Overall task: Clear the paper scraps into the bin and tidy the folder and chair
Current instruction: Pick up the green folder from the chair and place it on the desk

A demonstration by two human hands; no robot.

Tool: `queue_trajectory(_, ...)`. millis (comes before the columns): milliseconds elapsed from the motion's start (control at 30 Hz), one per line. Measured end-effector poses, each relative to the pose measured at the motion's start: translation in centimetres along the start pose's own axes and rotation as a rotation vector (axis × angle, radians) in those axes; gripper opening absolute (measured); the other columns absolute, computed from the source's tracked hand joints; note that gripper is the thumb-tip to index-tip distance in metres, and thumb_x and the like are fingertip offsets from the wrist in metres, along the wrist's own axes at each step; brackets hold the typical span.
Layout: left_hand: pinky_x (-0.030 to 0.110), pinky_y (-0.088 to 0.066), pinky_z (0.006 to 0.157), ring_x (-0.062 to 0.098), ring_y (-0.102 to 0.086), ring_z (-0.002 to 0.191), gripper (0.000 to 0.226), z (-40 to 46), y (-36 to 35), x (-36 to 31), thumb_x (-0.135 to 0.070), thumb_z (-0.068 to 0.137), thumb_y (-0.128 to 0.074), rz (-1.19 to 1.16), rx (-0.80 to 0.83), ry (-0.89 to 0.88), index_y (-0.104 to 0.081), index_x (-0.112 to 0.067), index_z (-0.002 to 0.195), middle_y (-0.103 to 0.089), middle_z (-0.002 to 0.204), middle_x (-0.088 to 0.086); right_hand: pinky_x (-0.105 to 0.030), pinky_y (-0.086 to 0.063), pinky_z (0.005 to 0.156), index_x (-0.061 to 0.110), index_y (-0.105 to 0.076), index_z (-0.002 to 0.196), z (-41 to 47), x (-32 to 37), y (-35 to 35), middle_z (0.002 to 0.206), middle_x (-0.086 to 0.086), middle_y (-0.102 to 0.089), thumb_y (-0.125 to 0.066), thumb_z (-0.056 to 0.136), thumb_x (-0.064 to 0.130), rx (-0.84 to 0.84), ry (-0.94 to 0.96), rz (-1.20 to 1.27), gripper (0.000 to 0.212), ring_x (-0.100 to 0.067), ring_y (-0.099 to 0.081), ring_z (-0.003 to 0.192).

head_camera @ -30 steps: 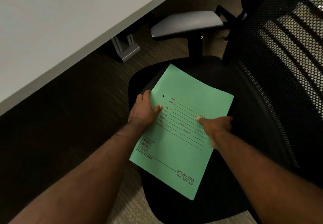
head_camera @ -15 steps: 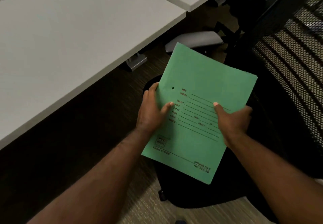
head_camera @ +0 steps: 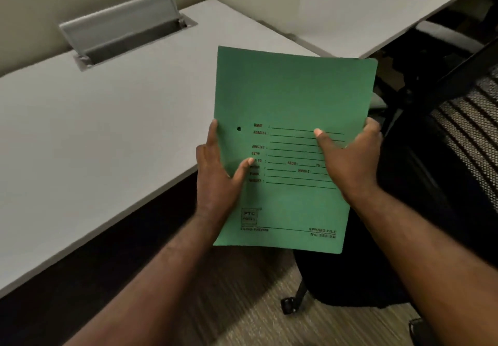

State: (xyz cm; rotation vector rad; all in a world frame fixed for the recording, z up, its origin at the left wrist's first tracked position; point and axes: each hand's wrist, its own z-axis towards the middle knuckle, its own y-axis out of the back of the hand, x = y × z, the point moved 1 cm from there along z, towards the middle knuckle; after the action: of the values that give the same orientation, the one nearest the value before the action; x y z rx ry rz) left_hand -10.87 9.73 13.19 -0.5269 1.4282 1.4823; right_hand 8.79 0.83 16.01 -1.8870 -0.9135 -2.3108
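A green paper folder [head_camera: 291,97] with printed form lines is held up in the air, nearly upright, over the desk's right edge. My left hand [head_camera: 218,175] grips its left edge, thumb on the front. My right hand [head_camera: 350,157] grips its right edge, thumb on the printed lines. The black office chair [head_camera: 431,184] with a mesh back stands to the right, its seat partly hidden behind the folder and my right arm. No paper scraps or bin are in view.
A white desk [head_camera: 94,135] fills the left, with an open grey cable flap [head_camera: 121,27] near its back. A second white desk surface [head_camera: 363,8] runs along the back right. Carpet floor [head_camera: 256,305] and a chair caster [head_camera: 288,305] show below.
Both hands have lifted the folder off the chair seat and raised it up and to the left, level with the desk. My view has tilted up to show the desktop.
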Motion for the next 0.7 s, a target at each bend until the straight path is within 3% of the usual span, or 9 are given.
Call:
queue_trajectory(100, -0.009, -0.023, 0.079, -0.009, -0.033, 0.104, 0.094, 0.2, 5.3, 0.1, -0.031, 0.081, -0.074, 0.012, -0.105, 0.013, -0.012, -0.033, 0.152, -0.031, 0.124, -0.010, -0.018, -0.038, 0.089, 0.010, -0.037, 0.138, -1.9, 4.5, -2.0, 0.132, -0.006, -0.044, -0.078, 0.077, 0.029, 0.081, 0.079, -0.010, 0.077, -0.009, -0.045, 0.107)
queue_trajectory(200, -0.006, -0.023, 0.084, -0.014, -0.030, 0.107, 0.094, 0.2, 10.8, 0.7, -0.029, 0.080, -0.075, 0.004, -0.217, 0.053, -0.015, -0.030, 0.151, -0.030, 0.126, -0.015, -0.033, -0.050, 0.093, 0.016, -0.049, 0.125, -3.7, 8.4, -4.3, 0.120, -0.005, -0.057, -0.078, 0.075, 0.029, 0.179, 0.148, -0.008, 0.060, -0.016, -0.056, 0.104)
queue_trajectory(300, 0.010, -0.028, 0.093, -0.010, -0.030, 0.109, 0.090, 0.4, 16.2, 1.4, -0.029, 0.081, -0.074, 0.011, -0.290, 0.130, -0.017, -0.031, 0.151, -0.034, 0.131, -0.013, -0.040, -0.053, 0.090, 0.019, -0.054, 0.123, -5.8, 12.3, -6.4, 0.101, 0.007, -0.059, -0.076, 0.078, 0.022, 0.308, 0.203, -0.013, 0.050, -0.013, -0.059, 0.090)
queue_trajectory(400, 0.023, -0.033, 0.095, 0.002, -0.037, 0.112, 0.086, 0.4, 21.3, 2.4, -0.029, 0.083, -0.072, 0.008, -0.354, 0.212, -0.019, -0.033, 0.150, -0.039, 0.135, -0.003, -0.030, -0.046, 0.093, 0.030, -0.033, 0.145, -8.2, 15.3, -8.4, 0.114, 0.015, -0.055, -0.074, 0.081, 0.021, 0.556, 0.266, -0.030, 0.076, -0.004, -0.057, 0.093)
queue_trajectory(500, 0.028, -0.038, 0.095, 0.007, -0.041, 0.110, 0.082, 0.7, 25.8, 3.0, -0.027, 0.085, -0.070, 0.019, -0.426, 0.225, -0.020, -0.036, 0.149, -0.040, 0.127, -0.005, -0.031, -0.037, 0.105, 0.036, -0.008, 0.152, -10.4, 17.6, -11.0, 0.140, 0.007, -0.051, -0.076, 0.080, 0.028, 0.725, 0.293, -0.076, 0.099, -0.018, -0.056, 0.118)
queue_trajectory(600, 0.025, -0.037, 0.091, 0.007, -0.044, 0.104, 0.076, 1.5, 29.5, 3.4, -0.026, 0.087, -0.067, 0.035, -0.495, 0.234, -0.024, -0.037, 0.148, -0.041, 0.119, -0.006, -0.033, -0.042, 0.101, 0.027, -0.023, 0.148, -11.9, 20.3, -13.8, 0.132, -0.001, -0.059, -0.077, 0.079, 0.029, 0.710, 0.274, -0.034, 0.088, -0.022, -0.059, 0.114)
queue_trajectory(700, 0.020, -0.036, 0.088, 0.005, -0.044, 0.102, 0.074, 2.8, 32.3, 3.8, -0.024, 0.088, -0.065, 0.048, -0.558, 0.218, -0.024, -0.036, 0.148, -0.040, 0.118, -0.007, -0.026, -0.043, 0.090, 0.022, -0.038, 0.137, -12.8, 23.0, -16.7, 0.122, 0.002, -0.062, -0.076, 0.079, 0.031, 0.666, 0.322, 0.013, 0.070, -0.014, -0.059, 0.099)
